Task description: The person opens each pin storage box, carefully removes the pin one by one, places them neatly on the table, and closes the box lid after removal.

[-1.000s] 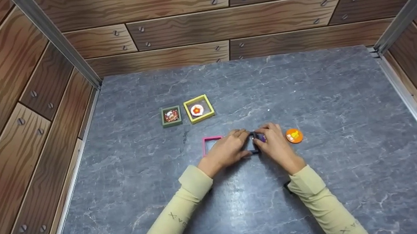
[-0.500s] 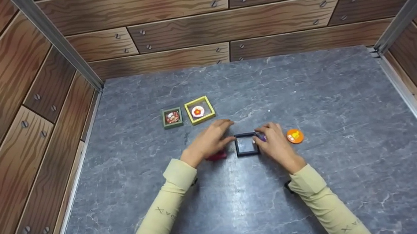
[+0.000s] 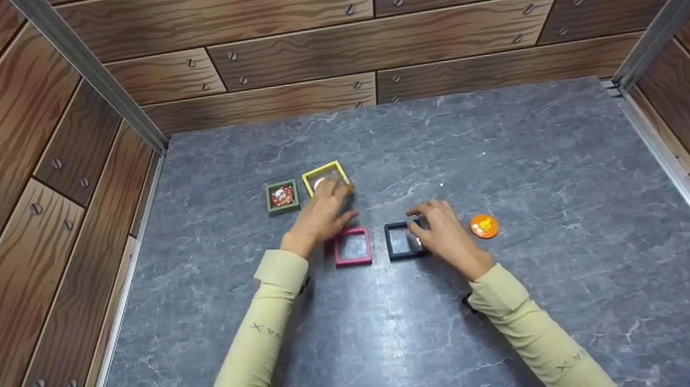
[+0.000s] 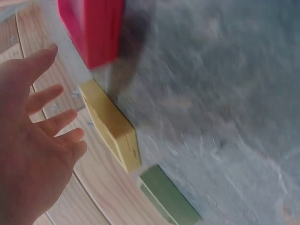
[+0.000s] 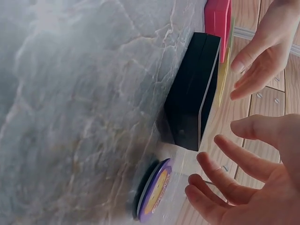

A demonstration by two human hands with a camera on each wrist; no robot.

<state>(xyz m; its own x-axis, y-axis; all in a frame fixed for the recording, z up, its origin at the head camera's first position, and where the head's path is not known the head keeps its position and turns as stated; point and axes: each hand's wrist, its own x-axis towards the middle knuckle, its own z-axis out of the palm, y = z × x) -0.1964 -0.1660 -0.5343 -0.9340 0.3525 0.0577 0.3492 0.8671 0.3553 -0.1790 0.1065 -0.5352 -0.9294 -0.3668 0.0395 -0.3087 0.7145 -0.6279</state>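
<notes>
My left hand (image 3: 320, 210) reaches over the near edge of the yellow square frame (image 3: 321, 171), its fingers loosely spread and holding nothing. In the left wrist view its fingers show apart from that frame. Just below this hand lies the pink square frame (image 3: 353, 263). My right hand (image 3: 443, 232) hovers over the right side of the black square frame (image 3: 406, 255), thumb and fingers parted. In the right wrist view the black frame (image 5: 192, 89) stands clear of the fingertips. A purple-rimmed round badge (image 5: 154, 192) lies beside it, hidden under the hand in the head view.
A green square frame (image 3: 283, 210) with a red round badge inside sits left of the yellow one, which holds a white badge. To the right of my right hand lies an orange round badge (image 3: 484, 226). Wood-patterned walls (image 3: 287, 58) border the grey tabletop (image 3: 537, 162).
My left hand has let go of the black frame and moved left and away, past the pink frame to the yellow one. The right hand stays near the black frame.
</notes>
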